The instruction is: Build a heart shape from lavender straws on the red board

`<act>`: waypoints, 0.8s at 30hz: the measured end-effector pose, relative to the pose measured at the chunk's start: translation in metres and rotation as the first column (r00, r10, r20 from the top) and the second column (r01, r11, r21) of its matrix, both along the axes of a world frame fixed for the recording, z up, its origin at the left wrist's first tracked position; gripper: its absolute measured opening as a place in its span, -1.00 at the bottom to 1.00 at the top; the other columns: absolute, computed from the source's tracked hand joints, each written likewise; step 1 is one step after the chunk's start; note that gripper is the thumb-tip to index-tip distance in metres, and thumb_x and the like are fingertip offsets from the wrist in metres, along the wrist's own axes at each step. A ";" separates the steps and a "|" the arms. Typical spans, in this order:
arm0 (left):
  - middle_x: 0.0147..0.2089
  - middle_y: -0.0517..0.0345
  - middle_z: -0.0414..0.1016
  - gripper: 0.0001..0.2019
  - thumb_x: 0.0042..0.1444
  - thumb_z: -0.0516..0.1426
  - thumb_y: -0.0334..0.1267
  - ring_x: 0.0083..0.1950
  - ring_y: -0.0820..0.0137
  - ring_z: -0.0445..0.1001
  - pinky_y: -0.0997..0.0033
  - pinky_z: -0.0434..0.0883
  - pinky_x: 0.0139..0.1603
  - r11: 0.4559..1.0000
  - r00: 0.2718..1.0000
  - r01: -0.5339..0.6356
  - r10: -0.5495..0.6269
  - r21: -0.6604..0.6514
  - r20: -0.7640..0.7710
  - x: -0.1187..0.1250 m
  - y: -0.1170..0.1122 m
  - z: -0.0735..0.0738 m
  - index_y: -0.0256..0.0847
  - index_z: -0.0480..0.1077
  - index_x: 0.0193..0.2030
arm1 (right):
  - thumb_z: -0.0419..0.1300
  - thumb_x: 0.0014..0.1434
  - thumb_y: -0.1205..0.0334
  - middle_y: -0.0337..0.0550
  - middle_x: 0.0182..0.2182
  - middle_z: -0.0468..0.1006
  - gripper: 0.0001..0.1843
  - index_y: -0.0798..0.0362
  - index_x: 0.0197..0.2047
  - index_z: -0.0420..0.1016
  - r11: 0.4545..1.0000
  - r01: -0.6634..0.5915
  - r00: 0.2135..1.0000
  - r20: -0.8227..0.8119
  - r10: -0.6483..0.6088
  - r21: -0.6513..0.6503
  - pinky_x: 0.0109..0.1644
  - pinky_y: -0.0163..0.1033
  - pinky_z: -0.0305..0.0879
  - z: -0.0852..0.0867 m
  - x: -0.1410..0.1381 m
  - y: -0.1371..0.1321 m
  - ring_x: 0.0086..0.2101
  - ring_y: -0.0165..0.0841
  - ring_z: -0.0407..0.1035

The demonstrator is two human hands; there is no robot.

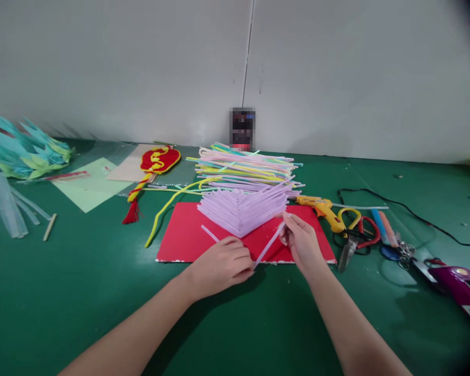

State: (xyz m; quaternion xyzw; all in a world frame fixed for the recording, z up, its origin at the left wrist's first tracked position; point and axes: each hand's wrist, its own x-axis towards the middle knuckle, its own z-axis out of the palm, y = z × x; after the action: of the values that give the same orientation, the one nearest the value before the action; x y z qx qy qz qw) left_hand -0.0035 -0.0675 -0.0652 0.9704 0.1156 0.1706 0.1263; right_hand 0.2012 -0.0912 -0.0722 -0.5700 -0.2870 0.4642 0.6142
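A red card [180,237] lies flat on the green table [82,292]. On it sits a V-shaped stack of pale purple straws [243,209]. My left hand [223,263] rests at the card's near edge, fingers curled, pinching the lower end of a bent purple straw [268,244]. My right hand [301,240] pinches the same straw's upper end beside the stack's right side. The straw's other arm [210,233] sticks out left of my left hand.
A heap of coloured straws [245,167] lies behind the card. A yellow glue gun [323,209], scissors [354,237] and a black cable [415,214] lie to the right. A red tasselled ornament [156,162], paper sheets and a teal paper craft [23,151] are at left.
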 end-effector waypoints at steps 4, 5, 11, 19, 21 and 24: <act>-0.36 0.19 0.45 -0.87 0.25 0.03 -0.30 -0.22 0.43 0.40 0.35 0.26 -0.02 1.000 1.000 0.002 -0.001 -0.009 0.004 0.000 0.001 0.000 -0.22 0.36 -0.31 | 0.31 -0.12 -0.04 -0.35 -0.72 0.29 -0.64 0.10 -0.41 0.48 1.000 0.003 0.998 -0.061 -0.004 -0.015 -0.65 -0.39 -0.01 0.000 0.000 0.000 -0.69 -0.54 0.10; -0.35 0.19 0.46 -0.86 0.25 0.02 -0.31 -0.22 0.43 0.40 0.35 0.26 -0.02 1.000 1.000 0.001 -0.001 -0.012 0.002 0.000 0.001 0.000 -0.22 0.36 -0.31 | 0.30 -0.11 -0.05 -0.35 -0.72 0.28 -0.64 0.10 -0.40 0.48 1.000 0.004 0.998 -0.059 -0.005 -0.014 -0.65 -0.39 -0.01 0.000 0.000 0.000 -0.69 -0.54 0.10; -0.34 0.19 0.48 -0.85 0.26 0.02 -0.29 -0.21 0.41 0.40 0.34 0.25 -0.01 1.000 1.000 0.007 -0.007 -0.025 -0.005 -0.001 0.001 -0.001 -0.23 0.37 -0.29 | 0.29 -0.09 -0.12 -0.37 -0.73 0.25 -0.59 0.10 -0.40 0.47 0.999 0.046 0.997 -0.067 -0.046 0.006 -0.68 -0.41 -0.08 -0.003 0.004 0.000 -0.70 -0.56 0.07; -0.32 0.20 0.48 -0.87 0.25 0.04 -0.28 -0.22 0.43 0.39 0.35 0.24 -0.01 0.992 1.000 -0.001 0.005 -0.125 0.031 -0.002 0.000 -0.001 -0.22 0.37 -0.29 | 0.23 -0.01 -0.18 -0.37 -0.70 0.24 -0.57 0.07 -0.44 0.43 0.999 0.013 1.000 0.002 -0.013 0.052 -0.65 -0.40 0.06 -0.004 0.002 0.001 -0.68 -0.54 0.13; -0.32 0.20 0.48 -0.87 0.25 0.04 -0.28 -0.22 0.44 0.39 0.35 0.24 -0.01 0.990 0.999 -0.002 0.007 -0.144 0.036 -0.002 0.000 -0.001 -0.22 0.36 -0.30 | 0.20 0.03 -0.18 -0.35 -0.68 0.27 -0.56 0.07 -0.49 0.40 0.998 -0.002 0.996 0.085 -0.003 0.057 -0.65 -0.40 0.10 -0.008 0.004 0.001 -0.68 -0.54 0.15; -0.32 0.21 0.48 -0.87 0.25 0.04 -0.28 -0.23 0.45 0.38 0.36 0.23 -0.01 0.987 0.999 -0.001 0.008 -0.159 0.049 -0.002 0.000 -0.002 -0.22 0.37 -0.29 | 0.17 0.07 -0.18 -0.34 -0.68 0.31 -0.55 0.06 -0.51 0.35 0.998 0.015 0.975 0.223 -0.027 0.055 -0.66 -0.40 0.13 -0.011 0.006 0.002 -0.70 -0.53 0.18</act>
State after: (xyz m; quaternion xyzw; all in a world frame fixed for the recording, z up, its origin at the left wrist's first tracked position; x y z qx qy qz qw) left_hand -0.0054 -0.0676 -0.0669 0.9525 0.1279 0.1848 0.2057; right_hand 0.2075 -0.0896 -0.0836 -0.6051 -0.3604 0.3830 0.5977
